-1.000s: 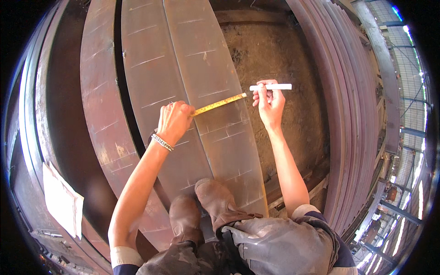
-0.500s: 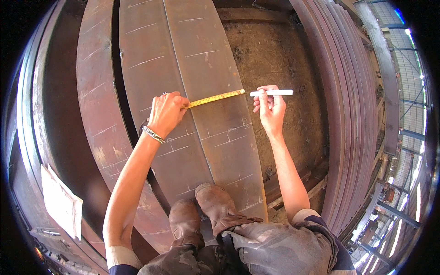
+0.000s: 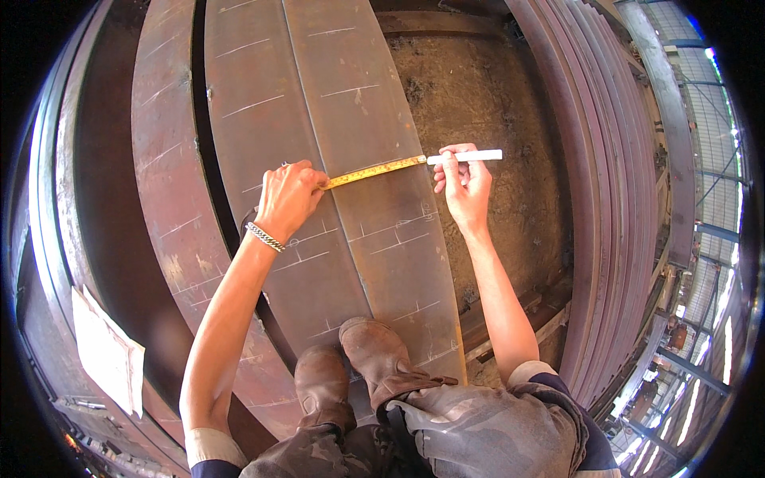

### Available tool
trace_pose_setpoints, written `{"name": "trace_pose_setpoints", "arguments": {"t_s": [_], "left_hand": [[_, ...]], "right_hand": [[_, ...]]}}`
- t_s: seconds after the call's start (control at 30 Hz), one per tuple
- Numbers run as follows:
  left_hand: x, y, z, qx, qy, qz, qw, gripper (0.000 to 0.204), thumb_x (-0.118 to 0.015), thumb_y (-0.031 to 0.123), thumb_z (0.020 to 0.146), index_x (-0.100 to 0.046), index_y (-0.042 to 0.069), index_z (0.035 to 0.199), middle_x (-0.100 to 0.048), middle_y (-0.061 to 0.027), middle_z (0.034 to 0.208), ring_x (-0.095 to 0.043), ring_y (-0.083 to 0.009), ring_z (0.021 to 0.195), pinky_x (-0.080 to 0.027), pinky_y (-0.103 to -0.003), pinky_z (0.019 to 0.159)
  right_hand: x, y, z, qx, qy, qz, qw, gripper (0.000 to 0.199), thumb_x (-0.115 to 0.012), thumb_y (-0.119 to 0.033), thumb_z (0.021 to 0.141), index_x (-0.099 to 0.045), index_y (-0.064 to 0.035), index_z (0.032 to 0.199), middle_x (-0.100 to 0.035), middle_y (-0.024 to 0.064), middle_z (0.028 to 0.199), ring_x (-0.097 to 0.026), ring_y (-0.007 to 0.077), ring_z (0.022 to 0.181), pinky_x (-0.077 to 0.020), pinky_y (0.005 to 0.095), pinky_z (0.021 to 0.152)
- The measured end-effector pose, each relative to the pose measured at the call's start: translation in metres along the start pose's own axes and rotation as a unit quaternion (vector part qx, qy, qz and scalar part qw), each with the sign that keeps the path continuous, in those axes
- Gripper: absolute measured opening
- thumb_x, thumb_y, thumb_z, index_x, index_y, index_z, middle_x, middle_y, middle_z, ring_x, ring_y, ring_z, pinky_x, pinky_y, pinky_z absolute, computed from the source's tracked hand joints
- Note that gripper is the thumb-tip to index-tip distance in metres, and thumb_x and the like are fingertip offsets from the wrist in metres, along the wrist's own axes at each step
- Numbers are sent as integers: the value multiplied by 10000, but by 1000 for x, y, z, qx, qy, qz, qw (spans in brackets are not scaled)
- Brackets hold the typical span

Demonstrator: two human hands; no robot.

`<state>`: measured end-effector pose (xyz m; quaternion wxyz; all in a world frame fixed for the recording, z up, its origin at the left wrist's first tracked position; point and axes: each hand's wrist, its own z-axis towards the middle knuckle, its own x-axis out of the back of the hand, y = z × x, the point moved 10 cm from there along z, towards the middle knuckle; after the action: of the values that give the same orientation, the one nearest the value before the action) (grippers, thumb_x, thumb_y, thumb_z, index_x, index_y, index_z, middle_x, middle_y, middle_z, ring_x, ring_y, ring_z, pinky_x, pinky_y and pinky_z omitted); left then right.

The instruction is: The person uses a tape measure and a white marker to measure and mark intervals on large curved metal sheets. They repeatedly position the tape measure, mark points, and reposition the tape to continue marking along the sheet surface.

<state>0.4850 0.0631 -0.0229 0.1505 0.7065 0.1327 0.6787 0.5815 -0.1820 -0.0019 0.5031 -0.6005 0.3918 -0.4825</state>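
A yellow tape measure lies pulled out across the brown steel beam. My left hand is closed on the tape's left part, on the beam's left half; its case is mostly hidden by the hand. At the beam's right edge, the hooked end of the tape meets the tip of a white marker. My right hand pinches that marker, held level just past the edge. Short pale lines and small marks run across the beam's surface around the tape.
My boots stand on the near part of the beam. Further reddish beams lie to the left, past a dark gap, with folded papers near them. Brown ground shows at right, then a stack of long steel sections.
My right hand has shifted slightly left and up, bringing the marker's tip to the tape's end. My left hand and the tape look nearly still.
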Motion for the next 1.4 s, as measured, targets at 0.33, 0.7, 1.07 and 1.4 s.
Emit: {"name": "trace_pose_setpoints", "arguments": {"t_s": [0.33, 0.7, 1.07, 1.4], "left_hand": [[-1, 0, 1, 0, -11, 12, 1000, 145, -750, 130, 806, -797, 121, 943, -663, -55, 770, -656, -225, 687, -529, -390, 618], [-1, -4, 2, 11, -9, -15, 1000, 113, -738, 161, 819, -800, 135, 910, -666, -49, 769, -653, -235, 675, -526, -391, 634], [1, -4, 2, 16, -11, -11, 1000, 101, -751, 166, 808, -801, 133, 889, -661, -53, 760, -649, -239, 673, -522, -392, 628], [-1, -5, 3, 18, -7, -12, 1000, 94, -756, 175, 806, -799, 128, 874, -664, -51, 746, -653, -245, 666, -525, -388, 633]], "right_hand": [[-42, 0, 15, 11, -67, -22, 997, 123, -578, -133, 1008, -600, -12, 1006, -635, 41, 781, -599, 55, 637, -504, 214, 511], [-98, 46, 56, -46, -270, -146, 950, 169, -569, -173, 959, -599, -13, 912, -635, 58, 708, -628, 133, 671, -482, 311, 620], [-113, 52, 57, -35, -321, -213, 922, 209, -596, -199, 941, -623, 5, 906, -648, 95, 718, -633, 167, 668, -486, 329, 629], [-113, 45, 53, -24, -313, -248, 916, 189, -593, -171, 959, -591, 8, 898, -626, 81, 731, -614, 151, 688, -486, 335, 653]]}}
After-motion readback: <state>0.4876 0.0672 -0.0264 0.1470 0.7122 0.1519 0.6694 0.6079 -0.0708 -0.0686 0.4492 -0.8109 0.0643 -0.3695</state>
